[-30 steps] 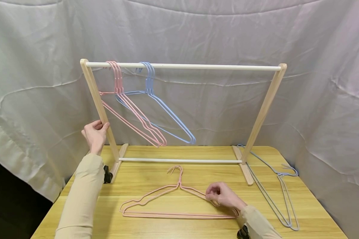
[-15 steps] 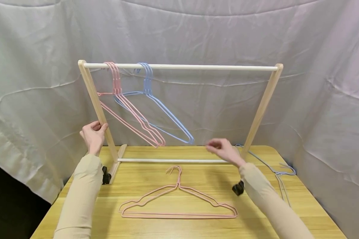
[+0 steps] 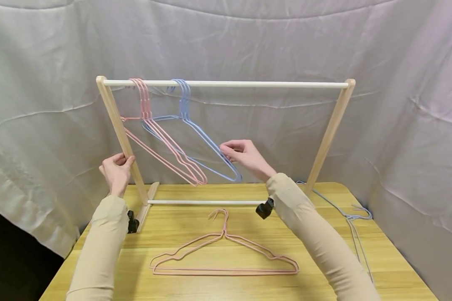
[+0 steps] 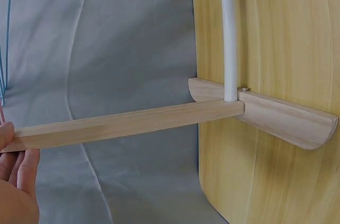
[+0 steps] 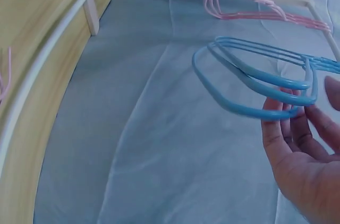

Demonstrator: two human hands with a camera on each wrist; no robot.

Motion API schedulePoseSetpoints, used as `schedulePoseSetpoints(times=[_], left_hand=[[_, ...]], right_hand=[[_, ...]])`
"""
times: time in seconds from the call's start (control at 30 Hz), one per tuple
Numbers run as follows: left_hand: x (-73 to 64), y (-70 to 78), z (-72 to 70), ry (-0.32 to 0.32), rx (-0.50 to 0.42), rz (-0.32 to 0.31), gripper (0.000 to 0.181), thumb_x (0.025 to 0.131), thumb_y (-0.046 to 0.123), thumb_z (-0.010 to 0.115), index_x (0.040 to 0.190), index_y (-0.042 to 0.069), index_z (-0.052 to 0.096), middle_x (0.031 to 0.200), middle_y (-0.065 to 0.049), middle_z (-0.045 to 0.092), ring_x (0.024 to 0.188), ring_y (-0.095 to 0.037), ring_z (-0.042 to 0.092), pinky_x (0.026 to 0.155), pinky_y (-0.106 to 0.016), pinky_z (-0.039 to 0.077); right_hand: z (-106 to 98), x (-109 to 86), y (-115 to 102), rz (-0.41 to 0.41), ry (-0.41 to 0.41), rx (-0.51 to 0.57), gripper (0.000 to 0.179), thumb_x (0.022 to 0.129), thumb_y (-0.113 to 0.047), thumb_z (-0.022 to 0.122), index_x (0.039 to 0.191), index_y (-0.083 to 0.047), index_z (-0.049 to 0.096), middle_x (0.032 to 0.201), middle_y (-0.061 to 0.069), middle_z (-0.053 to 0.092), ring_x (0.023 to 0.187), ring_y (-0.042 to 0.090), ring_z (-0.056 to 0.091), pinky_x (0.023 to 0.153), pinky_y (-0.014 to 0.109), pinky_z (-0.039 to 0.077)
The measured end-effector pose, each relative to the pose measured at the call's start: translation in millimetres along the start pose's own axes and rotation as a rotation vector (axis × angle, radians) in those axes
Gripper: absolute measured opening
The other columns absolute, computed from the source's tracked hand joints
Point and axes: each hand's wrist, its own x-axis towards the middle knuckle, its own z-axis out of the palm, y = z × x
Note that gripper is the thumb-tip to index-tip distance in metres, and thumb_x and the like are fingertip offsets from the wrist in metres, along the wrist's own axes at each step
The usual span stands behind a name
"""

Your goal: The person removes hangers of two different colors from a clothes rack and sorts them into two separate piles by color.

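Note:
My left hand (image 3: 116, 171) grips the left wooden post (image 3: 115, 117) of a clothes rack, thumb in front and fingers behind. In the left wrist view the fingers (image 4: 27, 171) bend around that post. Blue wire hangers (image 3: 184, 106) hang from the rack's white top rail (image 3: 263, 84). At their right sloping side is my right hand (image 3: 245, 156). The right wrist view shows its fingers (image 5: 273, 128) against the ends of the blue hangers (image 5: 249, 78), the thumb held apart. Several pink hangers (image 3: 145, 106) hang farther left on the rail.
Two pink hangers (image 3: 224, 231) lie overlapped on the wooden table (image 3: 192, 288) in front of the rack. Greyish-blue hangers (image 3: 358, 217) lie at the table's right, partly under the right post (image 3: 329, 133). A white lower rail (image 3: 207, 202) joins the posts. Grey cloth (image 3: 271, 46) hangs behind.
My right hand has left the pink hangers on the table and moved up and left to the hanging blue hangers. The left hand keeps its hold on the post.

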Motion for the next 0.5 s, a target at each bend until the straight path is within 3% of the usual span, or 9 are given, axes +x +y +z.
schedulePoseSetpoints(times=[0.2,0.5], left_hand=[[-1.2,-0.1,0.1,0.008,-0.003,0.012,0.039,0.093,0.025,0.072,0.124,0.001,0.071,0.123,-0.022,0.07,0.139,-0.023,0.033,0.114,-0.04,0.028],[0.0,-0.1,0.0,0.005,-0.003,0.008,0.04,0.093,0.026,0.071,0.125,0.001,0.07,0.123,-0.021,0.07,0.138,-0.024,0.033,0.113,-0.042,0.028]], right_hand=[[5.6,5.3,0.2,0.029,0.013,0.002,0.029,0.099,-0.012,0.062,0.119,0.007,0.069,0.087,-0.005,0.073,0.077,0.003,0.064,0.072,0.02,0.053],[2.8,4.8,-3.5,0.022,-0.045,-0.023,0.026,0.1,-0.008,0.06,0.121,0.006,0.067,0.088,-0.005,0.071,0.079,0.005,0.062,0.075,0.025,0.052]])
